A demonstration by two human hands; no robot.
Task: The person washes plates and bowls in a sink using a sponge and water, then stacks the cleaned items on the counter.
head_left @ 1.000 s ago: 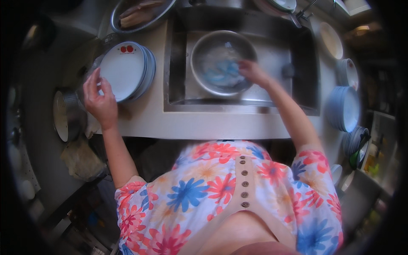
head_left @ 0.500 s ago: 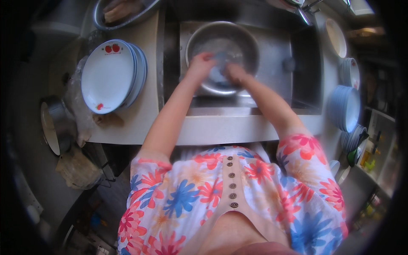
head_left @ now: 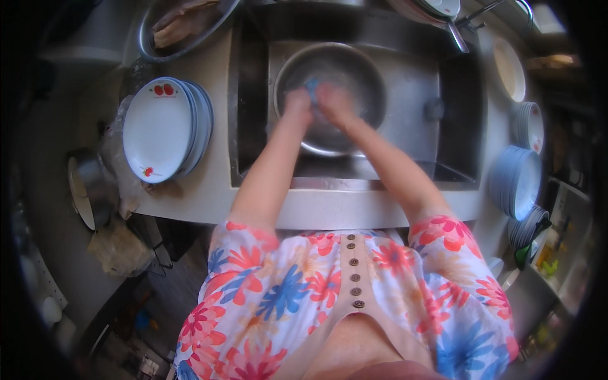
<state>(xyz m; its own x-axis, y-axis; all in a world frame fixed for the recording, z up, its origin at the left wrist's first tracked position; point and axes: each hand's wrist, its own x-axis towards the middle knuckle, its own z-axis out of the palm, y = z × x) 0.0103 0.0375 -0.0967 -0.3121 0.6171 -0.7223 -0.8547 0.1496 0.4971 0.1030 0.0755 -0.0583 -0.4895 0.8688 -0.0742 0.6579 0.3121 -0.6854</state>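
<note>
Both hands are together over a round metal basin (head_left: pixel 375 95) that stands in the stainless steel sink (head_left: pixel 411 136). My left hand (head_left: pixel 297 106) is closed, its fingers blurred by motion. Right beside it, nearly touching, my right hand (head_left: pixel 334 104) is closed as well and also smeared. Bunched between them is a small blue cloth (head_left: pixel 311 86), mostly hidden by the fingers. Water at the bottom of the basin looks cloudy, and its surface is partly covered by my hands.
Stacked white plates (head_left: pixel 158 133) stand on the left counter. Behind them is a metal bowl (head_left: pixel 147 47) with pale food. Blue-white bowls (head_left: pixel 524 180) and other dishes line the right side. A faucet (head_left: pixel 457 37) juts over the sink's back right corner. A pot (head_left: pixel 82 190) sits far left.
My hands have come closer together, the right one moving left toward the left one. The blue cloth is now bunched between them. The whole view has shifted slightly.
</note>
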